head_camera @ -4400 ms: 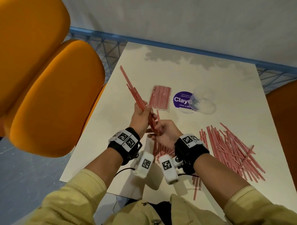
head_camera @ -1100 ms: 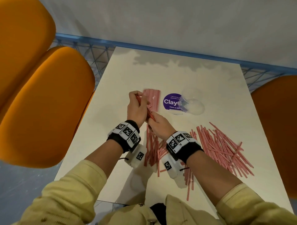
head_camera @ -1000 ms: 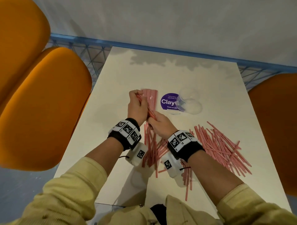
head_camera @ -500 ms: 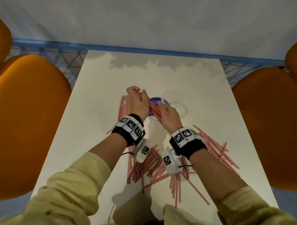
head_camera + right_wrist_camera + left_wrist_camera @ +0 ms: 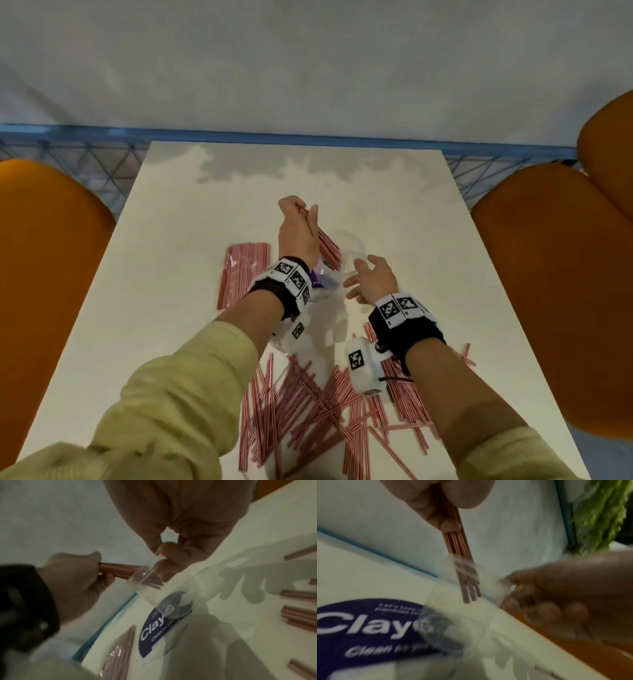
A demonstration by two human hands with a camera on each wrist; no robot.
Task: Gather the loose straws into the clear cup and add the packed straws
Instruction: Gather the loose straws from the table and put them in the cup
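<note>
Left hand grips a bundle of thin red-striped straws, tips just inside the tilted clear plastic cup pinched at its rim by right hand; next, judging so, release them deeper.

sticker: mostly hidden behind the left wrist
clear cup: blurred
loose straws: partly under the forearms
</note>
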